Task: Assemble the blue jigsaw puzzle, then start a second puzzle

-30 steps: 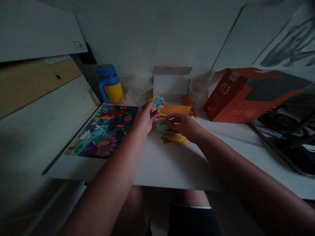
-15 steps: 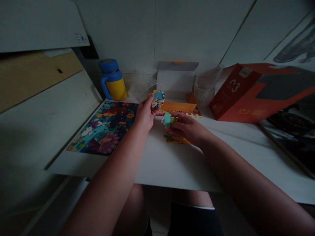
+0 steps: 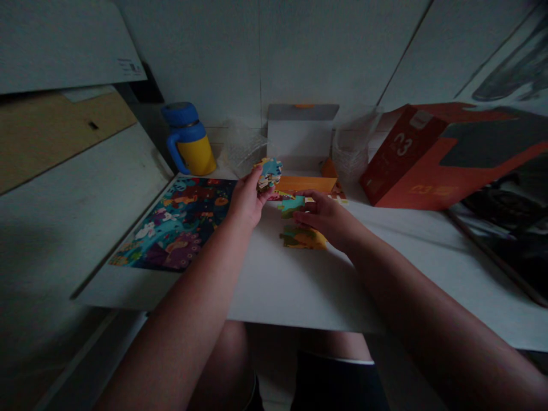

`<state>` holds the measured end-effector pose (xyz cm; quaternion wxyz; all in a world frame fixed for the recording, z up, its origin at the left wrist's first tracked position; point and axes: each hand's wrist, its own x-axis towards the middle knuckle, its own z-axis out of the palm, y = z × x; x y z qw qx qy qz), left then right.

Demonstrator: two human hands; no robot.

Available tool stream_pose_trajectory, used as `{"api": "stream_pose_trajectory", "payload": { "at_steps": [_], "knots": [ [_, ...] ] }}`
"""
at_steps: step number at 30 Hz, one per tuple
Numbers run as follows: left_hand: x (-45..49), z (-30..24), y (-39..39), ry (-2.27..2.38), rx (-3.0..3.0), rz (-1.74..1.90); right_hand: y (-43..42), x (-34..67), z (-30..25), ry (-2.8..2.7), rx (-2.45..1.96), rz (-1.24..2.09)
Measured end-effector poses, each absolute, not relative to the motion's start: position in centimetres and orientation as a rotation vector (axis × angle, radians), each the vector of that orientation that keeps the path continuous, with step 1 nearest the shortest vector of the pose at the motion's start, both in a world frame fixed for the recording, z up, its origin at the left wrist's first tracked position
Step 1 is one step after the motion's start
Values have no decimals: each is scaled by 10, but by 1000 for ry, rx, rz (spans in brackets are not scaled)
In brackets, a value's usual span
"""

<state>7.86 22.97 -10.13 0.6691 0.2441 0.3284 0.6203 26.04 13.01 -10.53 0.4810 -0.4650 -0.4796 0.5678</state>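
My left hand (image 3: 249, 198) is closed around a stack of jigsaw puzzle pieces (image 3: 269, 173), held up above the table. To its right, my right hand (image 3: 319, 217) pinches a green and teal puzzle piece (image 3: 292, 205) between thumb and fingers. Just below that piece, joined puzzle pieces (image 3: 302, 237) in green and yellow lie flat on the white table (image 3: 274, 285), partly covered by my right hand. A colourful picture sheet (image 3: 171, 222) with rabbits and a purple shape lies left of my left forearm.
A blue and yellow flask (image 3: 192, 142) stands at the back left. Behind my hands is an opened box (image 3: 299, 137) with an orange flap, between crumpled clear plastic (image 3: 246, 148) and a clear bag (image 3: 353, 148). An orange-red box (image 3: 411, 165) leans at the right.
The piece in my right hand has turned and sits a little higher, apart from the pieces on the table. My left hand keeps its stack. The whole view has shifted slightly.
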Motion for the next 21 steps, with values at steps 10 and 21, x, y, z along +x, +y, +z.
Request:
{"api": "stream_pose_trajectory", "payload": {
  "at_steps": [10, 21],
  "knots": [
    [79, -103, 230, 745, 564, 1415, 134, 259, -117, -1304, -1261, 1228],
    [80, -100, 226, 727, 561, 1401, 122, 232, -115, -1882, -1343, 926]
  ]
}}
